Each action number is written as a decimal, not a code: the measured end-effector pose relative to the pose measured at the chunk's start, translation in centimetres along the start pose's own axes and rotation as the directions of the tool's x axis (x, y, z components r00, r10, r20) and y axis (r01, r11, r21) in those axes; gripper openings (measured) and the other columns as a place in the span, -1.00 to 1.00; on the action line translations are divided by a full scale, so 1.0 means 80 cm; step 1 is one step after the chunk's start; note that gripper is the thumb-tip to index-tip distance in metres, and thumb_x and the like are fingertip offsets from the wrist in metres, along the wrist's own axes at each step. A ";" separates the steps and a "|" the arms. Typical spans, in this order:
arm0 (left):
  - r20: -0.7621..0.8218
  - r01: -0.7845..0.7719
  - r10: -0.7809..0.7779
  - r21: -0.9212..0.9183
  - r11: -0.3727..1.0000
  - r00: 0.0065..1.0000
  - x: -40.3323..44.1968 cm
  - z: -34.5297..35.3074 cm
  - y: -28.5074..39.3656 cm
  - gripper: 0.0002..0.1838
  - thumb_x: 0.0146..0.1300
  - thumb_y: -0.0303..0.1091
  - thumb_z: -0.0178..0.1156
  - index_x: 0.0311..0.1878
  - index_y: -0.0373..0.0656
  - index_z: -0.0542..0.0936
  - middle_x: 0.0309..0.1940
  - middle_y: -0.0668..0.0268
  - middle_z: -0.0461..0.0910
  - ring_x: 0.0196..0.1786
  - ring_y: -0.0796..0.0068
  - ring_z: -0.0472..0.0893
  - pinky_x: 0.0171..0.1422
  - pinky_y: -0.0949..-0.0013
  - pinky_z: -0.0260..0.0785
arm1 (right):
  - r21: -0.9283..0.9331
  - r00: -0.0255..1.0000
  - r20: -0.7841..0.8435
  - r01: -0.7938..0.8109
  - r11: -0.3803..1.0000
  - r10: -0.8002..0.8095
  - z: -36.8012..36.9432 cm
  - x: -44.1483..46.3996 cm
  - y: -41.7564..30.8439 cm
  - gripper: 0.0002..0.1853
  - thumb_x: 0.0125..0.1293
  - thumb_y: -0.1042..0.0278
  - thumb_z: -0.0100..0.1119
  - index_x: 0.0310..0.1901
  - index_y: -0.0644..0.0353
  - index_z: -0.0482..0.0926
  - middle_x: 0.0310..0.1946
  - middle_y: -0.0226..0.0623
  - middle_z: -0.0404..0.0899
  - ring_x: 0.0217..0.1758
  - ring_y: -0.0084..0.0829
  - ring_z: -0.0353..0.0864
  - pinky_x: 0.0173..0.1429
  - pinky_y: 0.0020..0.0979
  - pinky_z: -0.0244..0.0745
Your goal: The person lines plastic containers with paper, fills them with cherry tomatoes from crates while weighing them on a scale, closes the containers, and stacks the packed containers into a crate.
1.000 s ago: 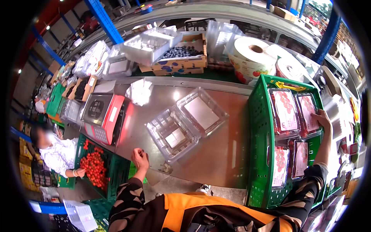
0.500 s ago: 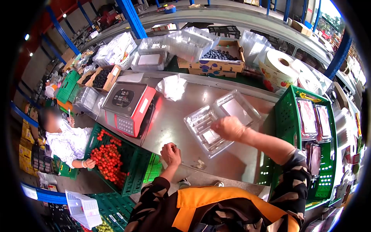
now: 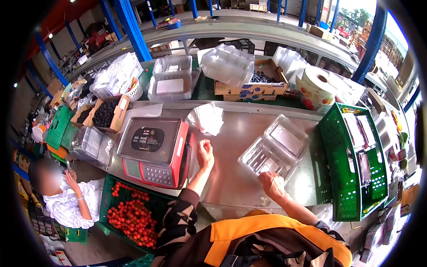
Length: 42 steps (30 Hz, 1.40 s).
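Observation:
An opened clear plastic clamshell container [image 3: 291, 142] lies on the metal table, its lid folded back and a white pad in each half. My right hand [image 3: 272, 184] is at its near edge, fingers curled at the rim. My left hand [image 3: 205, 154] is closed above the table, between the red weighing scale [image 3: 153, 144] and the clamshell; whatever its fingers may hold is hidden. Just beyond it lies a pile of white absorbent pads [image 3: 207, 119].
A green crate [image 3: 342, 178] with packed trays stands on the right. Left, a dark green crate [image 3: 106, 213] holds red cherry tomatoes [image 3: 133, 220], near a seated person [image 3: 73, 204]. Behind are stacked clear containers [image 3: 229, 64], a blueberry box [image 3: 249, 89] and a label roll [image 3: 318, 82].
My view has shifted. My right hand has moved from over the clamshell to its near edge. My left hand has moved forward, closer to the white pads. The seated person has raised a hand from the tomatoes.

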<state>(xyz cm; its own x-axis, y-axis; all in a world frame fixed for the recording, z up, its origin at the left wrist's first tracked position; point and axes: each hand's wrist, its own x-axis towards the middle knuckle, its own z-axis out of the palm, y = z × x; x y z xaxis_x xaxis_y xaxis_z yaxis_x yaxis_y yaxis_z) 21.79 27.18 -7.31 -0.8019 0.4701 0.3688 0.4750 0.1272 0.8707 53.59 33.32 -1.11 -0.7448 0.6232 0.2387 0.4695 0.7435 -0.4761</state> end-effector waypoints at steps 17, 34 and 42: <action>0.014 0.328 -0.340 0.233 0.916 0.940 0.187 0.073 -0.092 -0.80 0.13 -0.25 0.36 -0.22 -0.10 0.75 -0.23 0.17 0.73 -0.14 0.25 0.70 -0.01 0.28 0.52 | 0.229 0.983 0.124 0.106 0.968 -0.138 -0.040 0.005 0.032 -0.83 0.12 0.27 0.41 -0.32 0.15 0.69 -0.40 -0.24 0.69 -0.38 -0.24 0.68 -0.24 -0.29 0.59; 0.688 -0.874 0.725 -0.328 0.359 0.039 -0.022 0.115 0.143 -0.82 0.13 -0.29 0.12 -0.24 0.04 0.67 -0.16 0.34 0.55 -0.05 0.39 0.56 0.02 0.26 0.44 | -0.011 0.967 0.051 0.249 0.968 -0.248 -0.032 -0.002 0.015 -0.90 0.15 0.50 0.19 -0.43 0.15 0.44 -0.53 -0.21 0.45 -0.43 -0.14 0.55 -0.32 -0.14 0.46; 0.405 -0.773 0.735 -0.100 0.627 0.544 -0.123 0.072 0.145 -0.64 0.28 -0.39 0.14 0.16 -0.03 0.47 0.09 0.22 0.46 0.15 0.26 0.47 0.27 0.20 0.34 | -0.222 0.992 0.127 0.004 0.975 0.025 -0.060 0.053 0.072 -0.90 0.42 0.40 -0.11 -0.17 0.19 0.40 -0.46 0.02 0.63 -0.38 0.09 0.63 -0.27 0.04 0.44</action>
<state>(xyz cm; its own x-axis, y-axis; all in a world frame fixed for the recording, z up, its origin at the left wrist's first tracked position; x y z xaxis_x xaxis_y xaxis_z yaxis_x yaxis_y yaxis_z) 37.28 29.06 -2.71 0.0599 0.7026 0.7090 0.8813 -0.3707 0.2929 55.41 41.42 1.25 -0.7869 0.6058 0.1177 0.5603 0.7812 -0.2752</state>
